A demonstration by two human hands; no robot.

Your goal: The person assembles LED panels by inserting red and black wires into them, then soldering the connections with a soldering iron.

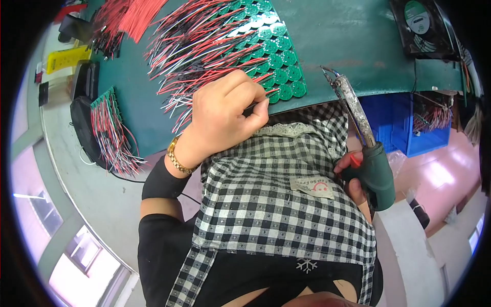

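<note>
At the near edge of a panel of round green circuit boards (280, 77), my left hand (227, 110) is closed in a pinch. A thin wire (272, 92) shows at its fingertips; the hand hides most of it. Red, black and white wires (199, 66) fan out leftward from the panel, some passing behind my knuckles. My right hand (353, 176) is wrapped round the dark green handle of a soldering gun (376, 174) with a red trigger. The gun's metal tip points up and away, right of the panel and apart from it.
A green mat (348, 30) covers the table. Bundled red wires (135, 18) lie at the far left, and a smaller wired panel (110, 125) hangs over a black object nearer me. A black-framed spool (419, 25) stands far right. Below the table edge is a blue crate (429, 140) with wires.
</note>
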